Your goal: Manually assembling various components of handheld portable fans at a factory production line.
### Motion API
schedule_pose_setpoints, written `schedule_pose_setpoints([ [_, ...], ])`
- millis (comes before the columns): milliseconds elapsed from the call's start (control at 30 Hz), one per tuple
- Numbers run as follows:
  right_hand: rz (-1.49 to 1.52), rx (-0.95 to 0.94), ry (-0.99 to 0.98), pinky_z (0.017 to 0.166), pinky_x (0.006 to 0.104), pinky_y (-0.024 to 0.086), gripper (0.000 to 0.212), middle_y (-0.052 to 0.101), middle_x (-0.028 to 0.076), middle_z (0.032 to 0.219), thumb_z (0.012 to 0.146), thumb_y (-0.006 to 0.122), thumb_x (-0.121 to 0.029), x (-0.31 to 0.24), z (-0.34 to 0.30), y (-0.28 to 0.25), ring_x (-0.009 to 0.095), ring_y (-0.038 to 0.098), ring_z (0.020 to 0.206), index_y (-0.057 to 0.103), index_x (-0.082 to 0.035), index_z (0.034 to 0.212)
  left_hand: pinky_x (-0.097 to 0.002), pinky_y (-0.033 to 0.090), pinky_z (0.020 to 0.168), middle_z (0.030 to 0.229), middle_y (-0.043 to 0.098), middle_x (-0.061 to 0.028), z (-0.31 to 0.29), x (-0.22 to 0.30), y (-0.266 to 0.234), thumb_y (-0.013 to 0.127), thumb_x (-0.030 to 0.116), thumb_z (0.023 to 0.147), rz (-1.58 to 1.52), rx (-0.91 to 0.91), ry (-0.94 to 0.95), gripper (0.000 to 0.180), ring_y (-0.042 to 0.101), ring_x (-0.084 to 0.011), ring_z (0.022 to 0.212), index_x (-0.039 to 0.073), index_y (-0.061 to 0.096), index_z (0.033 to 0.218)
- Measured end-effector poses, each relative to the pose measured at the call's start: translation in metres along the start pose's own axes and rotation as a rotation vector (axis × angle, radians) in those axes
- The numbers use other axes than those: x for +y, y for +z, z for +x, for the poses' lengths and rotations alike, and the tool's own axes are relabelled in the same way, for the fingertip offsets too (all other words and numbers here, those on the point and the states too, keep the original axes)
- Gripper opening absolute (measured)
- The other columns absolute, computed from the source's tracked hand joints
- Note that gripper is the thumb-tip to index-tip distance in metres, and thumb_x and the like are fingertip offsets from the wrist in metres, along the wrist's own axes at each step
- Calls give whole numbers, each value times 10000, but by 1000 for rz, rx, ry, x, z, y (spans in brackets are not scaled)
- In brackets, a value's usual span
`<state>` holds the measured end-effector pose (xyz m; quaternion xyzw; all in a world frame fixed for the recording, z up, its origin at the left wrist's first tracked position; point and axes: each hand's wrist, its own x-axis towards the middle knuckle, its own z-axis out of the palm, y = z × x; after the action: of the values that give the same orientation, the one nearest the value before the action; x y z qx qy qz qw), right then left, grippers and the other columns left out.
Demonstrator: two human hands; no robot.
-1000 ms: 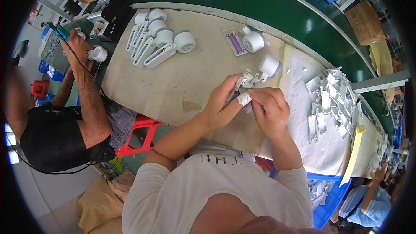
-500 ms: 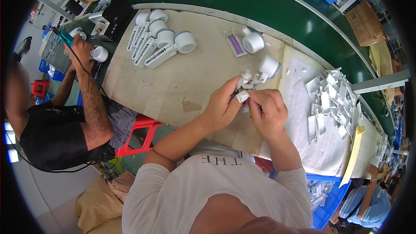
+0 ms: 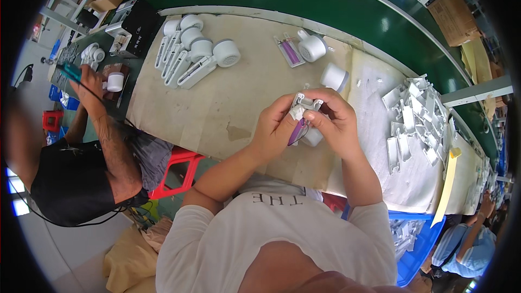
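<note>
Both hands meet over the table's near edge around a white plastic housing. My left hand is closed on it from the left, beside a purple cylinder with a thin dark wire that shows below the fingers. My right hand pinches the housing from the other side, thumb pressed on a small white piece at its end. A white round head with a grey rim lies just beyond my right fingers. Part of another white piece shows under the hands. Fingers hide much of the housing.
Several white handheld units lie at the back left. An open handle with a purple cylinder and round head sits at the back. White plastic parts are piled right, above a blue bin. A co-worker works at left.
My right hand has shifted from pulling at the small white piece to wrapping the housing's far side. The purple cylinder and wire now show. The view has shifted slightly; the co-worker's hand has moved.
</note>
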<state>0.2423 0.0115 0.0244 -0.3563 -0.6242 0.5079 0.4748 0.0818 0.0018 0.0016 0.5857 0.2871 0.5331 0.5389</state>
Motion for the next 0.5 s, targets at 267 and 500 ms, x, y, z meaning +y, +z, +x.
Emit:
schedule_pose_setpoints([
  [267,162,-246,221,1025,378,257,934,368,124,1290,590,768,-196,22,-13,-21,269,327,1237,247,-84,1357,-344,531,694,1019,575,-198,22,29,-14,372,220,898,-465,37,-404,359,609,-226,805,-50,450,1121],
  [500,-119,69,152,977,391,350,906,345,141,1271,603,737,-48,42,-31,0,270,369,1199,229,-124,1351,-364,550,672,1021,575,-191,28,30,-15,388,184,885,-585,17,-522,321,604,-228,855,-47,454,1099],
])
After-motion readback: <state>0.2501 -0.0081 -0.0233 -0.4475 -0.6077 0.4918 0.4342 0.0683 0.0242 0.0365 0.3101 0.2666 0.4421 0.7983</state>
